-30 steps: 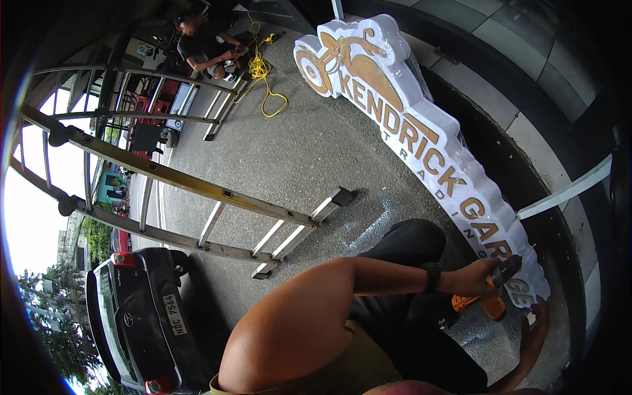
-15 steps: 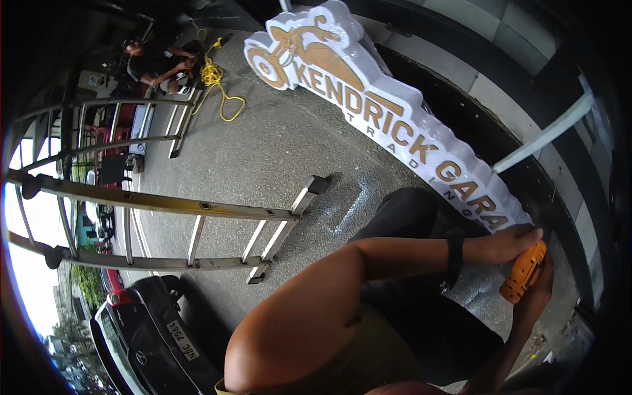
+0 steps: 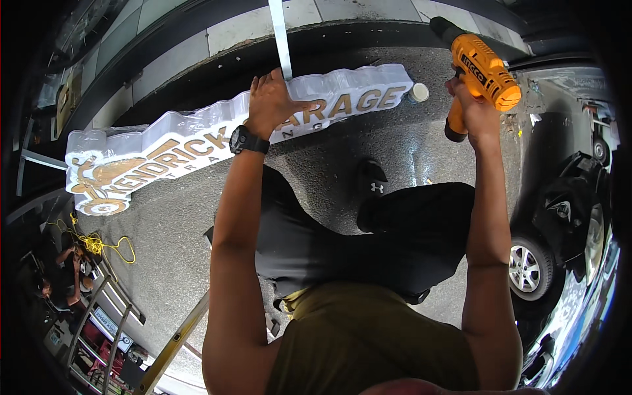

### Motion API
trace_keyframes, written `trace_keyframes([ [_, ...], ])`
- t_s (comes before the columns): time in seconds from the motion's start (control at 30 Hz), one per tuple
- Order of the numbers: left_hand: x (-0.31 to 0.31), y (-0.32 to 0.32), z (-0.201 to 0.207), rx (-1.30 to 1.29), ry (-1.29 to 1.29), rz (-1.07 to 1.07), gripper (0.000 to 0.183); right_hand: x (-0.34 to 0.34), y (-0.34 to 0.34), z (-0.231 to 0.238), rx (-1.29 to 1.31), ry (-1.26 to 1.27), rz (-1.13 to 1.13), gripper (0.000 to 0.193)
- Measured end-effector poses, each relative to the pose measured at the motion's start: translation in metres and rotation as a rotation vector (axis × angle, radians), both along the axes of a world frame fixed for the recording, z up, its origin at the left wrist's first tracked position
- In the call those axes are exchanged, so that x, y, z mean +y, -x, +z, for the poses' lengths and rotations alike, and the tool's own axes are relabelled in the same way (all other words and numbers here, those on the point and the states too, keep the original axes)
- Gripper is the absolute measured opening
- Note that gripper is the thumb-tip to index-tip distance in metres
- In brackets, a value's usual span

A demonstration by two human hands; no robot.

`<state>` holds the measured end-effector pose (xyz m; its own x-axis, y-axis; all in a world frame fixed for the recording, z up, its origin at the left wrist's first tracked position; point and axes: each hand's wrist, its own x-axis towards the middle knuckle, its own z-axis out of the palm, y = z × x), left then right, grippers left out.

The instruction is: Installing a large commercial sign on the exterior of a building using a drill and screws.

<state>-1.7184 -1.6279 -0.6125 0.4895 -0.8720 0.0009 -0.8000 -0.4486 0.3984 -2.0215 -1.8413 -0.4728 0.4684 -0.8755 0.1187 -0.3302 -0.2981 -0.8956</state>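
A long white sign [image 3: 197,122] with a wavy edge, brown lettering and a motorcycle shape lies on the pavement, wrapped in clear film. My left hand [image 3: 270,104], with a black watch on the wrist, rests on its upper edge with the fingers spread. Just beside those fingertips, a pale metal bar [image 3: 280,39] meets the sign. Over to the right, my right hand [image 3: 477,112] grips an orange cordless drill [image 3: 486,66] by its handle. The drill is raised, its black chuck pointing up and left, apart from the sign.
A round white-lidded container [image 3: 419,92] stands by the sign's right end. Tiled steps [image 3: 243,27] run behind. A ladder [image 3: 174,345] and a yellow cord [image 3: 95,245] lie lower left, near a seated person [image 3: 66,270]. A dark car [image 3: 559,230] is at the right.
My view has swung round. Both hands were together on the drill; now the left has let go and lies on the sign, while the right holds the drill up to the right.
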Motion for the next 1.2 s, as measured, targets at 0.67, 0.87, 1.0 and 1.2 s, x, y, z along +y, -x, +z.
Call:
trace_keyframes([
  [0.67, -0.083, 0.069, -0.024, -0.145, 0.450, -0.189, 0.070, -0.009, 0.011, 0.000, 0.160, -0.027, 0.075, 0.026],
  [0.87, -0.110, 0.063, -0.048, 0.022, 0.306, -0.173, 0.056, -0.007, 0.024, 0.004, 0.292, -0.018, 0.102, 0.027],
  [1.0, -0.111, 0.072, -0.047, -0.155, 0.345, -0.174, 0.051, -0.011, 0.019, 0.011, 0.334, -0.095, 0.161, 0.026],
  [1.2, -0.112, 0.070, -0.050, -0.057, 0.252, -0.167, 0.053, -0.027, 0.004, 0.017, 0.513, 0.024, 0.264, 0.024],
])
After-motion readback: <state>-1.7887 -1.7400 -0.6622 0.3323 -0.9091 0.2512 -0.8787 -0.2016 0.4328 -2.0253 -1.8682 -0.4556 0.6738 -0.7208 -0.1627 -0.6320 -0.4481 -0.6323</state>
